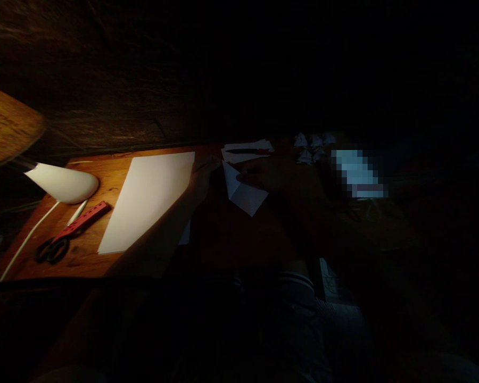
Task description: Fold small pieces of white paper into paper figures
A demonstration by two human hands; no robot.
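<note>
A folded white sheet of paper, with crease lines and a pointed lower corner, is held above the wooden table between my hands. My left hand is at its upper left corner, fingers drawn together there, though shadow hides the exact grip. From the right, my right hand pinches the paper's upper edge between thumb and fingers. Left of my hands, partly under my left forearm, lies a stack of large white paper. Just beyond the hands rest smaller paper pieces with a dark, red-ended slim tool across them.
Several small folded paper shapes sit at the back right, beside a bright pixelated rectangle. On the left stand a lamp's white body and its shade. A red slotted strip with black loops lies on the table.
</note>
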